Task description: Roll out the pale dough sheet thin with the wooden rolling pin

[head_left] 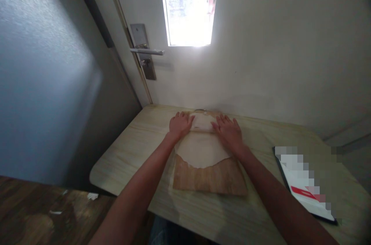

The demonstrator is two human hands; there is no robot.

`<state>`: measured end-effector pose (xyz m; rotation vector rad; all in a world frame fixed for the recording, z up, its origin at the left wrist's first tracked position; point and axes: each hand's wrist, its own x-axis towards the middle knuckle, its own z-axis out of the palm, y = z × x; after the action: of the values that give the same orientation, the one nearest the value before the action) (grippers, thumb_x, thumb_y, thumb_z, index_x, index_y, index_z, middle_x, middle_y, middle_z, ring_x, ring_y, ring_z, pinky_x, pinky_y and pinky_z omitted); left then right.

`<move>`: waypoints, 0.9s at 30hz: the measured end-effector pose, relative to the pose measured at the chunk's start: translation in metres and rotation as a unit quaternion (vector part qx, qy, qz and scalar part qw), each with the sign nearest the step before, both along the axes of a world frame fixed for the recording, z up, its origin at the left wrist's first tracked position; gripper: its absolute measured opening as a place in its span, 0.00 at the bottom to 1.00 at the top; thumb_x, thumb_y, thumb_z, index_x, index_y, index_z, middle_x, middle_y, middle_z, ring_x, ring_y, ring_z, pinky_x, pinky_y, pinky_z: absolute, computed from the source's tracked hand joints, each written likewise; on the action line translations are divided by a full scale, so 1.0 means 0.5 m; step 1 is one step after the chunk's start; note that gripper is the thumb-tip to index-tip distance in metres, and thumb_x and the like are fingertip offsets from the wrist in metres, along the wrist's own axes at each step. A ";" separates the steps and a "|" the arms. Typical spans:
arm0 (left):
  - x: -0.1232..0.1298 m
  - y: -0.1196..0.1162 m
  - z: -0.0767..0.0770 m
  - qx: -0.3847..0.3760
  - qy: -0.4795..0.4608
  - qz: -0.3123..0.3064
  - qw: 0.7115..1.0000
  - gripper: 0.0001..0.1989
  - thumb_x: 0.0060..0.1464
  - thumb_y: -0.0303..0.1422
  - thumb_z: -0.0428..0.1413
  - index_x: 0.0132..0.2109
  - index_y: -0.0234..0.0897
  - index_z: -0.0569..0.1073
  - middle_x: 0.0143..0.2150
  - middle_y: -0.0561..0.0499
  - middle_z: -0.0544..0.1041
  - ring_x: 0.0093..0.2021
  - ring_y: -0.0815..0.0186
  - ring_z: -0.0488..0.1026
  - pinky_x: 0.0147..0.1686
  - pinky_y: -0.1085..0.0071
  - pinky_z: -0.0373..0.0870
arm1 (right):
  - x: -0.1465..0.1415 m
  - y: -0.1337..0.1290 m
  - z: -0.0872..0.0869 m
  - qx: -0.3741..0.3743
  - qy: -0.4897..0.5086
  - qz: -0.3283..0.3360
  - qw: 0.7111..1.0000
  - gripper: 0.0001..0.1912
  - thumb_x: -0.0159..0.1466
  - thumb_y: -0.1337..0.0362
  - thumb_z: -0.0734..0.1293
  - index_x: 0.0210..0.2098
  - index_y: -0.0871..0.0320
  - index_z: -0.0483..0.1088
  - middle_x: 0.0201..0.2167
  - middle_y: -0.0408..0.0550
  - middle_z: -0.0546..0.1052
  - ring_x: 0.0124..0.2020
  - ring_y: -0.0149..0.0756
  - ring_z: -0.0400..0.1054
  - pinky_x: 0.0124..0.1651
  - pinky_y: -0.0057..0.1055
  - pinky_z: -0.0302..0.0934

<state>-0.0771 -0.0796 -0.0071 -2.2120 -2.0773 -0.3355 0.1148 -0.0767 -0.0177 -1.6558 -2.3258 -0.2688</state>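
A thin, pale sheet that looks like dough [203,150] lies on a brown wooden board [208,179], its near edge uneven. Across its far part runs a pale roll [202,123]; whether it is a rolling pin or rolled-up dough I cannot tell. My left hand [180,124] rests on the left end of the roll, fingers stretched forward and thumb toward the middle. At the right end lies my right hand [228,131], palm down with its fingers spread. Both palms hide what is under them.
The board sits on a light wood-grain table [130,160] against a pale door with a metal handle [147,51] and a bright window [189,5]. A dark-edged flat object, partly pixelated, [304,189] lies at the right. White scraps [92,196] are on the floor.
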 end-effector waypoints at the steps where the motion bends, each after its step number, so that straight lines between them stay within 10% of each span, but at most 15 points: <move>1: -0.002 0.012 0.002 -0.010 -0.003 -0.001 1.000 0.27 0.58 0.45 0.28 0.49 0.39 0.66 0.48 0.47 0.69 0.51 0.60 0.62 0.47 0.64 0.61 | -0.003 0.012 0.001 0.002 0.000 -0.007 1.000 0.27 0.65 0.55 0.46 0.52 0.65 0.61 0.54 0.57 0.63 0.54 0.44 0.55 0.55 0.46 0.44; 13: -0.014 0.048 -0.002 -0.055 0.002 -0.006 0.998 0.29 0.57 0.47 0.27 0.52 0.40 0.64 0.52 0.45 0.67 0.54 0.57 0.60 0.49 0.58 0.58 | -0.009 0.034 0.005 -0.021 0.006 -0.028 0.999 0.26 0.64 0.55 0.47 0.51 0.65 0.62 0.53 0.58 0.64 0.54 0.44 0.55 0.52 0.43 0.48; 27: 0.007 -0.180 -0.026 0.039 0.044 -0.026 0.998 0.27 0.58 0.43 0.33 0.57 0.32 0.57 0.59 0.42 0.59 0.60 0.59 0.53 0.57 0.56 0.46 | 0.035 -0.163 -0.026 0.036 0.039 0.051 0.997 0.26 0.63 0.55 0.49 0.52 0.67 0.61 0.54 0.59 0.63 0.57 0.43 0.51 0.57 0.42 0.44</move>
<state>-0.0735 -0.1696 -0.0199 -2.1972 -1.9316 -0.3130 0.1322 -0.1584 -0.0307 -1.4812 -2.3068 -0.2595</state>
